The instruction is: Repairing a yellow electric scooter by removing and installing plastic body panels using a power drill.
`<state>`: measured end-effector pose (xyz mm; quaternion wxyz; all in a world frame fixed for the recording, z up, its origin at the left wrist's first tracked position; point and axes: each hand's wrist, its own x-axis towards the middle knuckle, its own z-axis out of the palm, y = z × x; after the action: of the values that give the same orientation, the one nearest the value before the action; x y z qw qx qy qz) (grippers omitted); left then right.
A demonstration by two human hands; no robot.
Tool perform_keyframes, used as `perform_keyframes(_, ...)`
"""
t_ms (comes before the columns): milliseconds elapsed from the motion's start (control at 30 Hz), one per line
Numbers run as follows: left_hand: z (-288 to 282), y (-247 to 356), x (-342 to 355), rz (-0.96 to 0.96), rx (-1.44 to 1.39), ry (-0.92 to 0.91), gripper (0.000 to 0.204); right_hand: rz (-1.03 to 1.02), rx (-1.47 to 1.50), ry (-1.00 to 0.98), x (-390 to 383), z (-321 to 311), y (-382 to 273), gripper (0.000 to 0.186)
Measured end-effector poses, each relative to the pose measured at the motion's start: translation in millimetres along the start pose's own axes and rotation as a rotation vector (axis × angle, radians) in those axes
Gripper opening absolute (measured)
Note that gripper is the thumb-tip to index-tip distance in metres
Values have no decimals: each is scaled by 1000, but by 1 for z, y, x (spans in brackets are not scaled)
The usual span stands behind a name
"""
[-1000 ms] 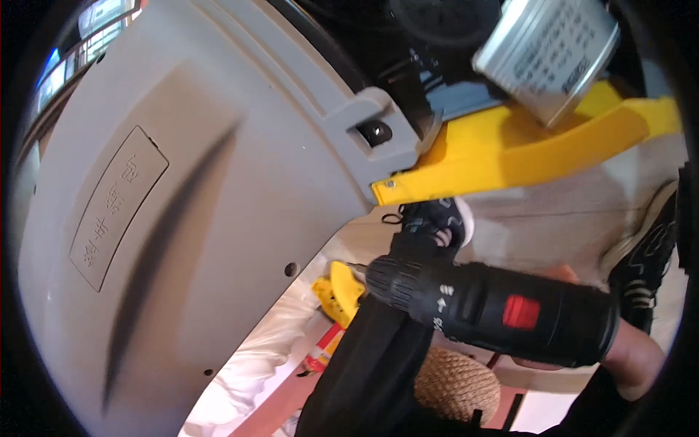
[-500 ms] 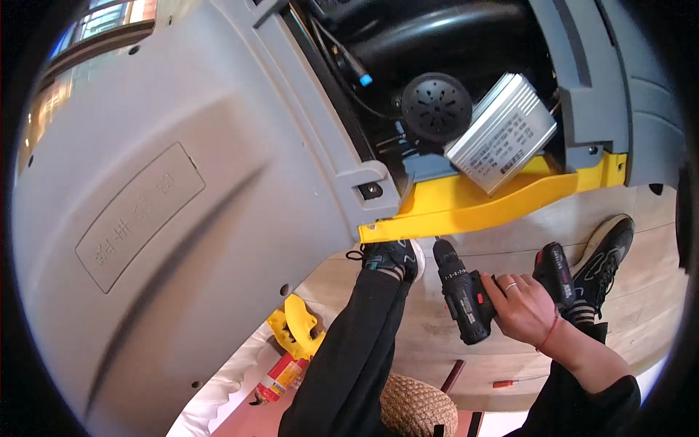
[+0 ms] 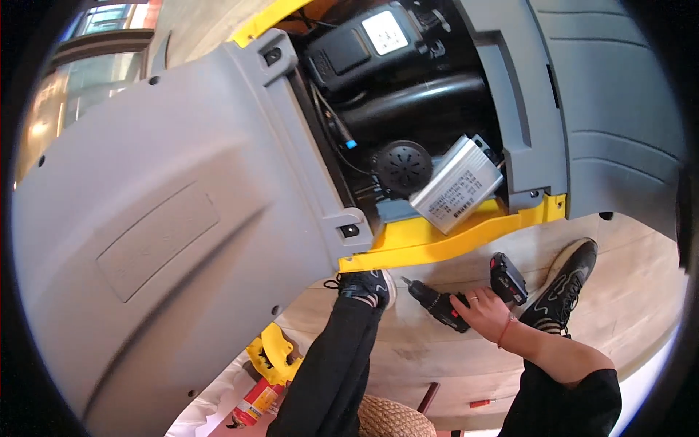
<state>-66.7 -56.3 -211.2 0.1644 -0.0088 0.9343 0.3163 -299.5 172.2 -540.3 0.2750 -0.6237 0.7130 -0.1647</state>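
Observation:
My right hand is wrapped round the grip of a black cordless drill, low over the floor between my feet. The drill's bit points up and left, just below the yellow trim strip and apart from it. Beyond the strip lies an open bay in a large grey plastic body. A silver finned metal box rests tilted on the strip's inner edge. Beside the box sits a round black slotted disc, perhaps a horn or speaker. My left hand is out of view.
A cable with a blue-tipped connector hangs in the bay, below a black box with a white label. A red-handled screwdriver lies on the floor. Yellow plastic parts and a red cylinder are at lower left, near a woven seat.
The drill, in my right hand, has come away from the yellow strip and turned, its bit now pointing further left. My view has shifted, showing more of the bay's far side.

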Motion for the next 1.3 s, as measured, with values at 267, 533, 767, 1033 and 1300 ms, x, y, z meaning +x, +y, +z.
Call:
perform_keyframes(267,-11,18,-2,-16,96,17,21,122,29,32,28,-36,-35,28)
perform_keyframes(533,-43,67,-11,-96,226,13,15,130,360,588,80,-159,-91,14)
perform_keyframes(767,-33,62,-13,-273,255,312,11,1,456,584,86,-230,-203,15)
perform_keyframes(1033,-24,62,-41,-329,307,583,11,46,367,195,-2,-214,-277,23)
perform_keyframes(1300,-13,63,-44,-305,181,668,15,192,441,-42,-65,-162,-294,42)
